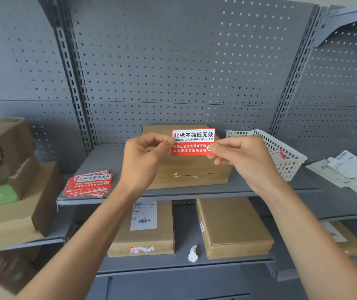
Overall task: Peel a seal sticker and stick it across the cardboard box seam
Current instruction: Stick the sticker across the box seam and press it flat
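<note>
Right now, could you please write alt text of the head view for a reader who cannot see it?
Two bare hands hold a red and white seal sticker by its side edges, left hand and right hand, in front of a flat cardboard box on a grey shelf. A stack of stickers lies left of the box, a white basket to its right.

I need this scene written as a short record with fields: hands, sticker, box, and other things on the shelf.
left hand: pinches the left edge of the seal sticker
right hand: pinches its right edge
seal sticker: red and white, printed side toward the camera, held up in front of the box
cardboard box: lies flat on the shelf, no sticker on its front seam yet
sticker stack: left of the box
white basket: right of the box
peeled or not: cannot tell
</note>
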A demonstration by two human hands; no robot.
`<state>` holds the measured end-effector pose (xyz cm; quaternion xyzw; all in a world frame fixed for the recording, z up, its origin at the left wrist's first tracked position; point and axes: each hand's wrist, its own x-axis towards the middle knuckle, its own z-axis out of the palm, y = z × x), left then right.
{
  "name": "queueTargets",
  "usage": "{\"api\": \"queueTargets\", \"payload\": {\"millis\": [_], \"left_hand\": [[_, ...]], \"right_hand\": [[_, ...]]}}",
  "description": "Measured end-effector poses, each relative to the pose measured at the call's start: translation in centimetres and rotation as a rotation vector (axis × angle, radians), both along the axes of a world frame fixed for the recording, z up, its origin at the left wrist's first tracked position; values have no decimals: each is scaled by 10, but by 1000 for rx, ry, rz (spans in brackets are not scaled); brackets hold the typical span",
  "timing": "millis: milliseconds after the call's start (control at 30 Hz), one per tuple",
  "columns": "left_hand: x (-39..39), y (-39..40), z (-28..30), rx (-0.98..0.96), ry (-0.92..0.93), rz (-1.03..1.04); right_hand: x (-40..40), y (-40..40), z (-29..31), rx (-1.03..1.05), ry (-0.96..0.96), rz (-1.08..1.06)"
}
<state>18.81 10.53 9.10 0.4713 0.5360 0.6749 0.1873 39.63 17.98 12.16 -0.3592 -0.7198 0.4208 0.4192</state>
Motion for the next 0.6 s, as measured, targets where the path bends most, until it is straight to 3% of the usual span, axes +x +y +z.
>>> {"api": "queueTargets", "payload": {"millis": [167, 600], "left_hand": [[2, -8, -3, -9, 35, 24], [14, -20, -46, -119, 181, 46]], "right_hand": [[2, -5, -6, 12, 66, -15], [7, -9, -68, 54, -96, -72]]}}
